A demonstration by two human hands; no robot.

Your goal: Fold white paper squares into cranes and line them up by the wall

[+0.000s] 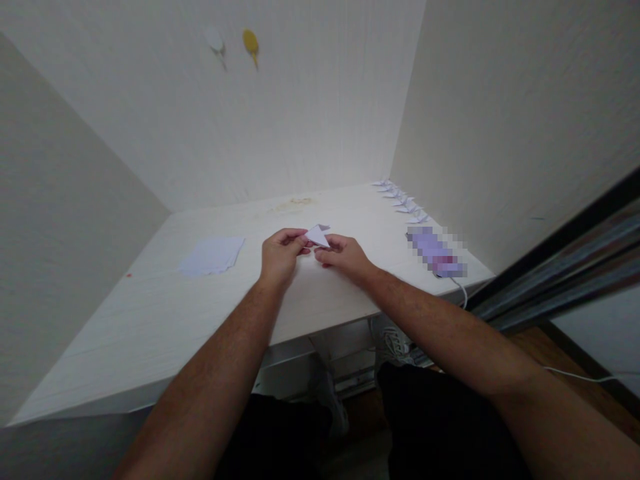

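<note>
Above the middle of the white table, a small piece of folded white paper [318,235] with pointed corners is between my two hands. My left hand [283,253] pinches its left side between thumb and fingers. The fingers of my right hand [347,255] are curled in at its lower right corner, gripping it there. My fingertips partly cover the lower edge of the paper.
A stack of white paper sheets [213,255] lies on the table [165,313] at left. Several folded paper cranes [400,199] line the right edge. Nearer stands a pixelated flat device [434,252] with a white cable [461,291]. Walls enclose the back and sides.
</note>
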